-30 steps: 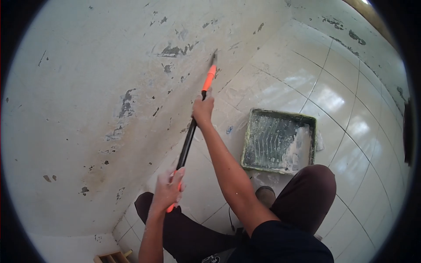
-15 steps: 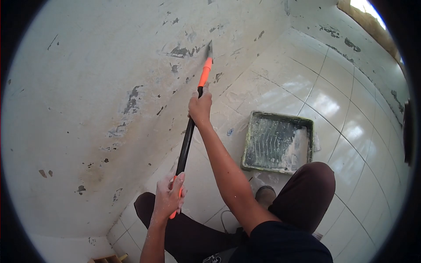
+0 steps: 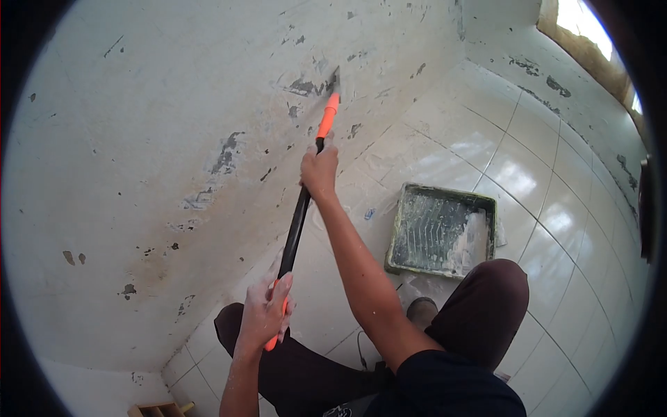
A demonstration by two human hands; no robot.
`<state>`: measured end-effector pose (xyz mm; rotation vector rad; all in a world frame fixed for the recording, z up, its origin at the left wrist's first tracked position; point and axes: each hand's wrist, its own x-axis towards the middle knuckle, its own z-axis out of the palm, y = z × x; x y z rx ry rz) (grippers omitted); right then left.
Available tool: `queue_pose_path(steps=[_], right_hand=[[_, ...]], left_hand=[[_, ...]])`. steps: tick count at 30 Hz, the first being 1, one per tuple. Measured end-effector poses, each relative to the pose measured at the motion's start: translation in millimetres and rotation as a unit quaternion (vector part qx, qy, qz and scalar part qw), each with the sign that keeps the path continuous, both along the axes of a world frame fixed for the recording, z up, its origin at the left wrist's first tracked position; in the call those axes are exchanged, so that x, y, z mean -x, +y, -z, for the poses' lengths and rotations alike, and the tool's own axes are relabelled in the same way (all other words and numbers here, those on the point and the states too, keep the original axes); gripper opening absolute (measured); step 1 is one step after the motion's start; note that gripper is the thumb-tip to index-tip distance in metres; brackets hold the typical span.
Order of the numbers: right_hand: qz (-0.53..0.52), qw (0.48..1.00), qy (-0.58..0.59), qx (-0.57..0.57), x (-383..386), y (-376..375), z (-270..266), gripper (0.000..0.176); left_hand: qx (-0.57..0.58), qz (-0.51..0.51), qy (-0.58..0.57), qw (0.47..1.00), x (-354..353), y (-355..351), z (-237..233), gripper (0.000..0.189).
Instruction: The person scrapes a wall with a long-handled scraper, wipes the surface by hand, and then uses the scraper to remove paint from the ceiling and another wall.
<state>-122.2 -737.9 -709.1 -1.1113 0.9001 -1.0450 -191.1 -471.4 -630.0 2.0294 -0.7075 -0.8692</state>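
Note:
A long scraper (image 3: 296, 226) with a black shaft and orange ends slants up to the wall (image 3: 139, 90). Its thin metal blade (image 3: 335, 78) rests against the wall beside a grey patch of peeled paint. My right hand (image 3: 320, 167) is wrapped round the black shaft just below the upper orange part. Lower down, my left hand (image 3: 266, 309), dusted white, grips the orange end of the handle. Both hands are closed on the tool.
A green paint tray (image 3: 445, 229) with white residue lies on the tiled floor (image 3: 549, 278), right of my right forearm. My bent knee (image 3: 486, 299) is close to it. A wooden object (image 3: 158, 410) stands at the bottom left.
The view has shifted slightly, so wall marks sit a little further right and lower. Both hands keep their hold on the scraper, and its blade stays near the same grey patch.

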Motion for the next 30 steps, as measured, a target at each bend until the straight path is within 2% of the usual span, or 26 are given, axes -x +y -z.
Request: queue_pose_path(steps=[1, 2, 4, 8, 10, 12, 13, 15, 18, 19, 20, 22, 26, 28, 29, 30], right_hand=[[0.054, 0.996, 0.014, 0.066, -8, -15, 9, 0.069], [0.052, 0.997, 0.015, 0.063, -12, -27, 21, 0.069], [0.004, 1.000, -0.027, -0.013, 6, -37, 11, 0.069], [-0.016, 0.999, -0.049, -0.003, 11, -18, 7, 0.067], [0.005, 0.999, -0.048, 0.020, 6, 7, 4, 0.067], [0.003, 0.996, -0.070, -0.049, 13, 25, -15, 0.049], [0.001, 0.996, -0.073, -0.049, 8, 19, -11, 0.049], [0.045, 0.997, -0.055, 0.037, -1, 0, 2, 0.051], [0.025, 0.997, -0.065, -0.011, 8, -28, 3, 0.053], [-0.027, 0.999, -0.033, -0.031, 16, -37, 2, 0.067], [-0.019, 0.999, -0.036, -0.027, 16, -37, 3, 0.067], [0.032, 0.998, -0.009, 0.055, 2, -22, 18, 0.067], [0.004, 1.000, -0.015, 0.006, -7, -7, 12, 0.067], [0.095, 0.994, -0.020, 0.054, -12, -32, 19, 0.054], [0.092, 0.994, -0.016, 0.054, -6, -50, 23, 0.054], [0.074, 0.996, -0.039, 0.028, 3, -75, 24, 0.042]], left_hand=[[0.002, 0.000, 0.000, 1.000, -4, -10, 6, 0.057], [0.008, 0.014, 0.010, 1.000, -8, -24, 13, 0.056], [0.015, 0.026, 0.023, 0.999, -5, -32, 18, 0.055], [0.019, 0.016, 0.004, 1.000, 12, -12, 2, 0.054], [0.019, 0.017, 0.002, 1.000, 19, 4, -4, 0.054], [0.011, -0.005, 0.016, 1.000, 16, 13, -7, 0.054], [0.011, -0.006, 0.013, 1.000, 14, 10, -8, 0.054], [0.009, 0.016, 0.000, 1.000, 8, 0, -7, 0.053], [0.020, 0.023, 0.044, 0.999, -1, -30, 7, 0.050], [0.016, 0.027, 0.031, 0.999, 3, -35, 9, 0.048], [0.019, 0.035, 0.028, 0.999, 7, -33, 8, 0.048], [0.029, 0.024, 0.007, 0.999, 20, -16, 5, 0.050], [0.017, 0.002, 0.034, 0.999, 8, -4, 2, 0.057], [0.022, 0.015, 0.024, 0.999, -5, -28, 13, 0.056], [0.009, 0.023, 0.039, 0.999, -13, -51, 21, 0.057], [-0.002, 0.032, 0.053, 0.998, -16, -67, 25, 0.057]])
